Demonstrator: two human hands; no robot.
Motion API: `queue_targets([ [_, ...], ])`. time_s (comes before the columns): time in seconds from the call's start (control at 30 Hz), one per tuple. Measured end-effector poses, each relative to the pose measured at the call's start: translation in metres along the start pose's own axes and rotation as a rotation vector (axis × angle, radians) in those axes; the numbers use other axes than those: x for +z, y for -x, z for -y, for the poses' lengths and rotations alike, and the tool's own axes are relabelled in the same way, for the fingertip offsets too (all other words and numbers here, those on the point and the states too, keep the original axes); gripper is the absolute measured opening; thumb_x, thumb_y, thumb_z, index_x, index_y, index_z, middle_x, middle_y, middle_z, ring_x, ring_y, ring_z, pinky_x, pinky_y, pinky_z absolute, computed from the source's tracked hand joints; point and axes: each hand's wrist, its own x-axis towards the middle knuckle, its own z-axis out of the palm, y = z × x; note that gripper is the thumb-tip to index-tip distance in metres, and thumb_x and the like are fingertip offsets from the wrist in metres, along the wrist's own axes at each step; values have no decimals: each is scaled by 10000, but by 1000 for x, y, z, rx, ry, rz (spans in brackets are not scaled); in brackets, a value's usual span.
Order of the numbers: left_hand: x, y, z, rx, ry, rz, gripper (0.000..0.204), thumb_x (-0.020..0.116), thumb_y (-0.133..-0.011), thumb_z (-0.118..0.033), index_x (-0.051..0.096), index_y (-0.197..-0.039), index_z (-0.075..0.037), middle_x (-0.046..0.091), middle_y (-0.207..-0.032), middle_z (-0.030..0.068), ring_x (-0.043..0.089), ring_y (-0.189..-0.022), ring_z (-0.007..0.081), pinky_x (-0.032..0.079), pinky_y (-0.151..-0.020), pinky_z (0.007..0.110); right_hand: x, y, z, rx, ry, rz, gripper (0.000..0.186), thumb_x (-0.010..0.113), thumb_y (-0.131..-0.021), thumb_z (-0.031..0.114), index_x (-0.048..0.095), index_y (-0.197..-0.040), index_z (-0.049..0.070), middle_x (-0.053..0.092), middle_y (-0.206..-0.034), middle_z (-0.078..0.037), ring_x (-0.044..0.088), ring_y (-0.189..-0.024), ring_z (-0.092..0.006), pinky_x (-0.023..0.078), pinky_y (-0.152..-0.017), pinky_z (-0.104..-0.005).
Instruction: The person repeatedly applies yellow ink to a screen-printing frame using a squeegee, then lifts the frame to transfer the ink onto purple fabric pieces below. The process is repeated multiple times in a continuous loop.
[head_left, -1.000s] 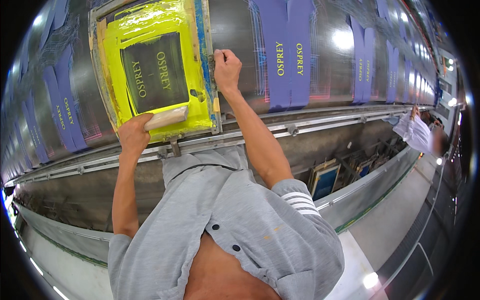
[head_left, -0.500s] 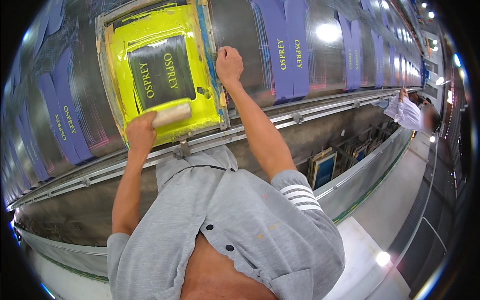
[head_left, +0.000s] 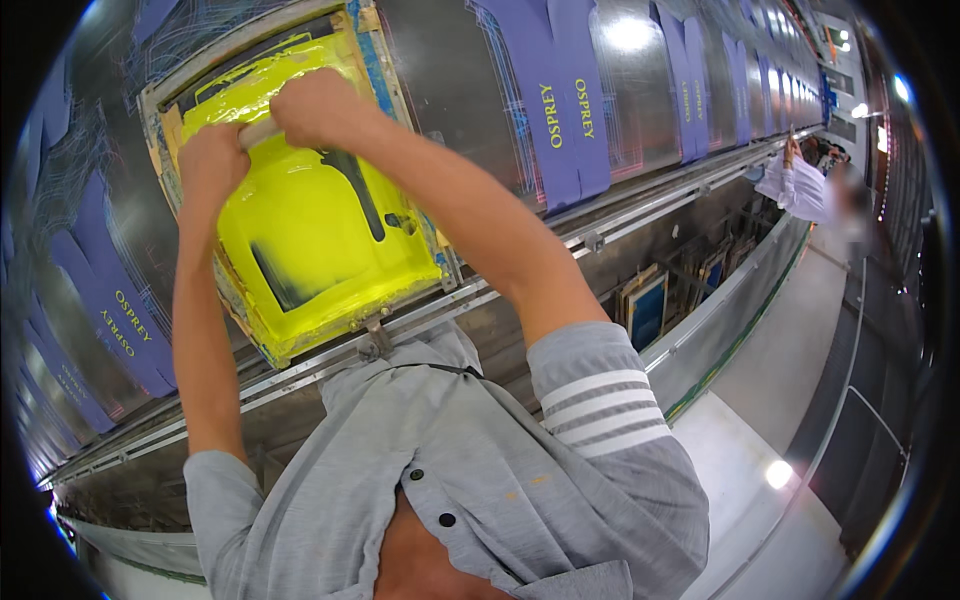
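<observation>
My left hand (head_left: 212,162) and my right hand (head_left: 318,110) are both closed on a pale squeegee (head_left: 260,132), one near each end. The squeegee lies across the far part of a screen printing frame (head_left: 152,125), and my fingers hide much of it. Bright yellow ink (head_left: 305,225) coats most of the mesh behind it. Dark patches of mesh (head_left: 275,270) still show at the near left and at the right. The frame lies on the long dark printing table, its near edge beside the metal rail.
Purple fabric pieces (head_left: 548,110) with yellow lettering lie along the dark table (head_left: 450,90) on both sides. A metal rail (head_left: 640,215) runs along the near edge. Framed screens (head_left: 648,305) stand stored below. Far right, another person in a pale shirt (head_left: 795,188) is at the table.
The squeegee has gone from the frame's near end to its far part. My right hand has left the frame's right edge and joined the left on it. Yellow ink now covers the dark lettered area.
</observation>
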Motion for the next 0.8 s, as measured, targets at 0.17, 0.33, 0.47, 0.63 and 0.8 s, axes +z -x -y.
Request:
queue_targets([
  [0.17,49,128,-37,-15,124,-67,289,638,-788,-91,765,-1036,-167,734,-890,128,713,-798,348,561,-713,470,82,105,42,-134,-42,-251,116,698,-726,146,750,-807,82,698,-851,-128,703,-842,-308,517,-865,-502],
  [0.33,85,203,-58,10,277,-113,298,644,-760,-51,773,-1007,-155,730,-878,132,711,-806,342,556,-701,471,137,160,71,-172,-58,-216,125,707,-729,158,760,-818,89,694,-856,-130,695,-877,-310,498,-882,-552],
  [0.47,50,157,-50,-111,174,158,270,653,-762,-66,770,-993,-142,725,-861,148,704,-811,361,551,-707,489,91,114,52,-133,-46,83,157,714,-733,173,776,-856,98,735,-862,-147,729,-853,-313,548,-776,-511],
  [0.63,0,66,-46,-56,35,19,201,665,-783,-134,760,-960,-130,726,-841,154,715,-829,357,568,-740,482,6,59,0,-51,-59,73,170,677,-749,141,747,-902,112,734,-897,-142,719,-868,-349,572,-750,-476],
  [0.8,-19,34,-59,-95,49,43,304,662,-762,-145,775,-1040,-196,737,-888,134,716,-833,342,562,-720,473,-29,50,-17,-64,66,64,164,659,-762,112,732,-908,102,722,-904,-132,706,-855,-341,556,-818,-476],
])
